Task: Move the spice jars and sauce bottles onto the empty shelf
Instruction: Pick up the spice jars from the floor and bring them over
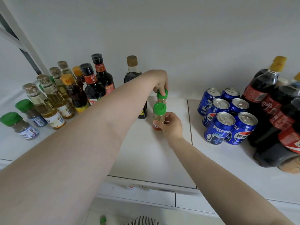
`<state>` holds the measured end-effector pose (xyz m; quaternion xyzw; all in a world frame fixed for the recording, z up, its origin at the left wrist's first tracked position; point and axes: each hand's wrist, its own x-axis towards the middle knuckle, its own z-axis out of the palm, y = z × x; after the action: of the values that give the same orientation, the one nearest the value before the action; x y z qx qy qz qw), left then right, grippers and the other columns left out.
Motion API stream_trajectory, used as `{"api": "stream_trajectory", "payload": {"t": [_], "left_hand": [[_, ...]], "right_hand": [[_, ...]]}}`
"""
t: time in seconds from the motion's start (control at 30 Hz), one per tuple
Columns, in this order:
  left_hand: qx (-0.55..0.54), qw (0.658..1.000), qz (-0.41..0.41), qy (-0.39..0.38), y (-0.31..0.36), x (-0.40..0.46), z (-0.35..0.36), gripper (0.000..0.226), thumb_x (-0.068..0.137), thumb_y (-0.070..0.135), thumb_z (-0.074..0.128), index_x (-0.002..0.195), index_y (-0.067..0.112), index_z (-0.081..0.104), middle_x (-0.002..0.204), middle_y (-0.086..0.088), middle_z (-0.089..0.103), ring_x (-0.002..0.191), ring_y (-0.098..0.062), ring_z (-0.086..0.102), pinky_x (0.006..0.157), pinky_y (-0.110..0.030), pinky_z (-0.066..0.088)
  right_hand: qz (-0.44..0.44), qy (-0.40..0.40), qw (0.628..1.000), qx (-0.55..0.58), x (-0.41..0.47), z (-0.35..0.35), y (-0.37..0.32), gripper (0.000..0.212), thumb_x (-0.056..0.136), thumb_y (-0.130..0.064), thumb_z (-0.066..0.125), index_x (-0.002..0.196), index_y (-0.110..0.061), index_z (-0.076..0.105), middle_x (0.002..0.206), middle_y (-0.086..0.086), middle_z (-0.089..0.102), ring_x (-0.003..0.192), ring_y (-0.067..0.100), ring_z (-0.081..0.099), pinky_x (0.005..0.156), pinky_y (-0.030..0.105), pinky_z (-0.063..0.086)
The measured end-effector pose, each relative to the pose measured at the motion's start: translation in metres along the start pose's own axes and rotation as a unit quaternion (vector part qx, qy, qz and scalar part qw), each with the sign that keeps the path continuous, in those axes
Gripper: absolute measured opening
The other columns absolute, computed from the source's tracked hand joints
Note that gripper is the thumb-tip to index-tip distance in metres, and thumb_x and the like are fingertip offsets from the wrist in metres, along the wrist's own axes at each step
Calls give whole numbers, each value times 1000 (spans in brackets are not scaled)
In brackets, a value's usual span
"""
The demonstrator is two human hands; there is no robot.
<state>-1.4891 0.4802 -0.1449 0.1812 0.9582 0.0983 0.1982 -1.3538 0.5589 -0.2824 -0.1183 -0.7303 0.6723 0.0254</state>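
Both hands on green-lidded spice jars at the middle of the white counter point(146, 151).

The left hand point(160, 83) pinches the lid of the far jar point(161, 99) from above; the right hand point(172, 125) curls round the body of the near jar point(159, 116), just in front of it. Left of these jars stand a dark bottle point(132, 72), a cluster of sauce bottles point(90, 88) and two more jars point(24, 122); right of them, Pepsi cans point(227, 116).

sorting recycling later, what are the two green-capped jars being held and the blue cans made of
Near jar and far jar: clear glossy bodies showing powder inside, glass or plastic, can't tell; matte green caps look plastic. Blue cans: metal, likely aluminium, with shiny silver pull-tab tops.
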Motion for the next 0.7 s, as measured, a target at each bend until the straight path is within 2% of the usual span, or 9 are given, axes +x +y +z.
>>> {"api": "stream_trajectory", "payload": {"t": [0.13, 0.27, 0.37, 0.47, 0.53, 0.6, 0.7], "left_hand": [[-1, 1000, 1, -7, -2, 2, 0, 38, 80, 17, 74, 118, 15, 66, 101, -7, 67, 82, -21, 63, 77, -23, 51], [25, 1000, 16, -2, -3, 3, 0, 39, 79, 17, 75, 118, 15, 66, 106, -9, 69, 79, -21, 62, 75, -26, 52], [48, 999, 21, -2, -2, 3, 0, 40, 80, 18, 74, 119, 15, 66, 101, -10, 68, 77, -22, 60, 71, -26, 50], [60, 998, 22, 1, -2, 3, -1, 43, 79, 19, 75, 121, 15, 65, 100, -10, 67, 73, -22, 60, 75, -28, 50], [73, 997, 27, 8, -1, 2, -1, 43, 79, 22, 75, 121, 15, 64, 94, -7, 64, 63, -17, 57, 71, -27, 48], [81, 996, 33, 19, -1, 0, -1, 45, 79, 25, 75, 121, 15, 63, 94, -5, 63, 59, -15, 53, 65, -25, 46], [78, 996, 38, 36, 1, -3, -2, 49, 79, 29, 74, 123, 15, 61, 110, -9, 67, 78, -22, 61, 78, -29, 48]], "right_hand": [[-3, 18, 1000, -13, 3, 7, 1, 34, 72, -13, 81, 100, -12, 60, 85, -4, 66, 70, 12, 62, 51, 3, 42], [0, 27, 999, -23, 5, 11, 1, 35, 73, -14, 80, 102, -11, 60, 85, -4, 64, 66, 8, 59, 49, 2, 40], [2, 28, 999, -25, 4, 12, 0, 35, 74, -14, 79, 103, -12, 59, 86, -4, 64, 64, 5, 59, 48, 2, 40], [0, 26, 999, -26, 5, 12, 1, 37, 74, -16, 80, 106, -12, 60, 94, 0, 67, 73, 12, 61, 52, 6, 43], [2, 28, 999, -36, 4, 12, 1, 40, 74, -19, 80, 108, -14, 60, 99, 1, 68, 80, 14, 62, 58, 12, 44], [7, 27, 999, -31, 3, 11, 1, 46, 74, -19, 80, 114, -14, 59, 105, 4, 68, 87, 17, 62, 59, 12, 43], [6, 20, 1000, -2, 0, 9, -2, 50, 73, -10, 80, 118, -12, 57, 110, 8, 64, 93, 19, 58, 51, 3, 42]]}}
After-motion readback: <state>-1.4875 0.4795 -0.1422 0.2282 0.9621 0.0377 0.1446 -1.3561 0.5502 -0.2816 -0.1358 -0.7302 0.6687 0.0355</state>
